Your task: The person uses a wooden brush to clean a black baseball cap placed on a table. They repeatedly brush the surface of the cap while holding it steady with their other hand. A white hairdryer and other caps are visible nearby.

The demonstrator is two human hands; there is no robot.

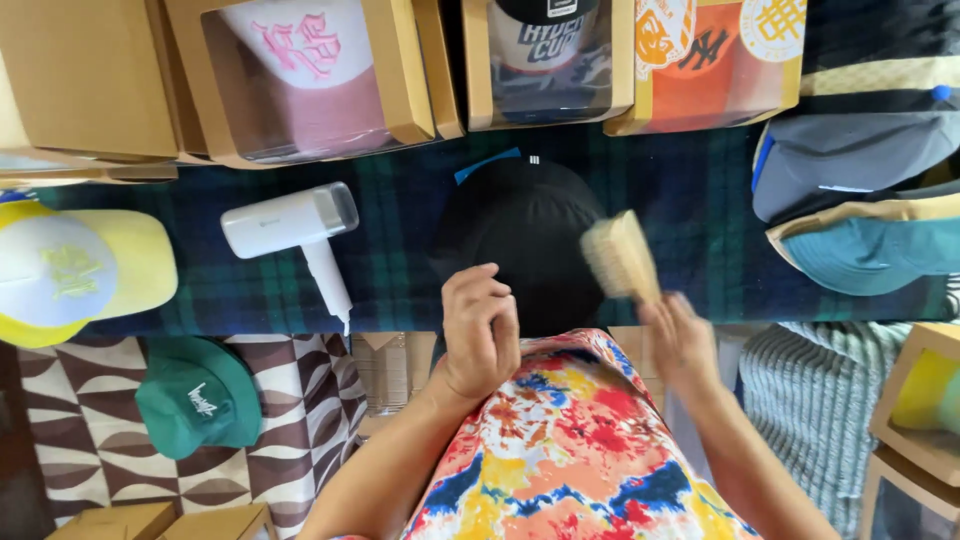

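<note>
My left hand (480, 330) curls closed on the near edge of the black cap (520, 240), which lies on the plaid counter (400, 270) right of the white steamer (295, 225). My right hand (680, 340) grips the brush (620, 257) over the cap's right side. If my left grip loosens, I judge the cap could skid under the bristles.

A person's left hand (480, 330) rests curled on a black cap (520, 225) lying on a dark plaid cloth (400, 250). Their right hand (680, 340) holds a pale bristle brush (620, 257) against the cap's side. A white handheld steamer (295, 230) lies nearby.
</note>
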